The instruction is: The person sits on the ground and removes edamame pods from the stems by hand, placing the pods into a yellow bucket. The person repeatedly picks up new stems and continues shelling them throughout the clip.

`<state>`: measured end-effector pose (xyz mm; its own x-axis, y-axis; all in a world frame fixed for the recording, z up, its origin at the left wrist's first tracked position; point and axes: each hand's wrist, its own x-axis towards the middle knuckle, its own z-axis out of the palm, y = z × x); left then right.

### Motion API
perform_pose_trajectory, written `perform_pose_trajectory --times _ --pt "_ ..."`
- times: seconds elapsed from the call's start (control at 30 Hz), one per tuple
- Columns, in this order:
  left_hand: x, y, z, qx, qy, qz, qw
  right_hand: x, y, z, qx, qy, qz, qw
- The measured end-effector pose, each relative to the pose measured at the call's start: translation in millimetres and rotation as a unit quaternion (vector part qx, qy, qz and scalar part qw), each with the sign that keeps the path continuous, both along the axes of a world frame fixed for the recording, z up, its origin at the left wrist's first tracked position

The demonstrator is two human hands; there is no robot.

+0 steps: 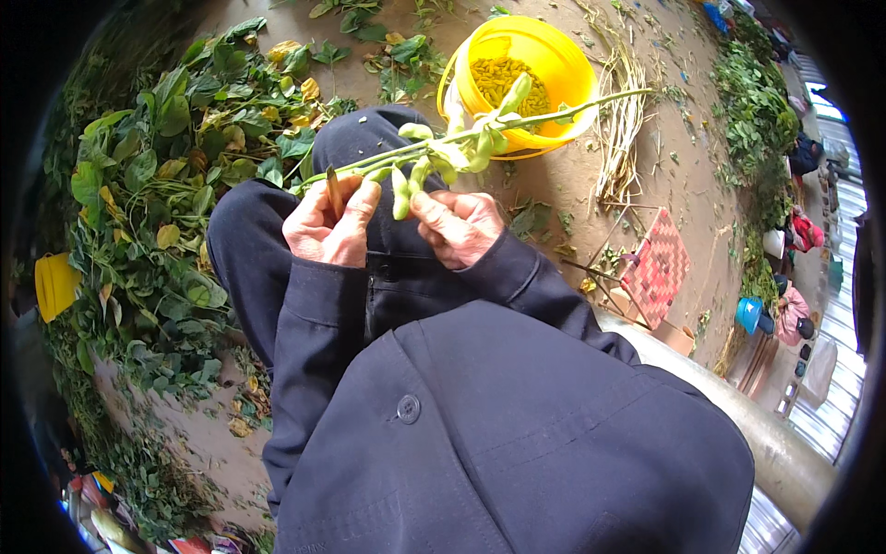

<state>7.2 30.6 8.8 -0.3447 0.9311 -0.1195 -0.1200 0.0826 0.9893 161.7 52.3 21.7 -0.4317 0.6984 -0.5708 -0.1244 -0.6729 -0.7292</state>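
Observation:
My left hand point(329, 220) grips the stem of a green soybean plant point(533, 121), which slants up to the right across my knees. A narrow brown pointed thing point(333, 194) stands up at its fingers; I cannot tell what it is. My right hand point(458, 225) has thumb and fingers closed on the lower end of a plump green soybean pod point(419, 174) in the cluster. Another pod point(400, 194) hangs between the hands. Behind the stem's far part sits a yellow plastic bucket point(578, 59), holding many picked pods point(509, 77).
Leafy soybean plants point(159, 166) lie heaped at my left, near another yellow container point(57, 285). Bare stripped stalks point(623, 131) lie right of the bucket. A folding stool with a red-patterned woven seat point(657, 266) is at my right. Farther right, a person point(792, 315) is beside a blue bucket point(749, 313).

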Motion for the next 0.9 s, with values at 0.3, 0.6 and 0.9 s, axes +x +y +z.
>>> perform_pose_trajectory --times 0.3,0.6,0.9 --pt "12.2 -1.9 -4.2 0.07 0.013 0.0 0.997 -9.3 10.4 -13.0 -0.045 0.099 -0.036 0.993" --pt "8.8 1.2 2.4 -0.012 -0.044 0.027 0.999 -6.4 10.7 -12.4 0.199 0.072 0.018 0.977" --pt "13.2 -5.3 9.0 0.03 -0.01 -0.026 0.999 -20.0 10.0 -25.4 0.136 0.066 -0.083 0.985"
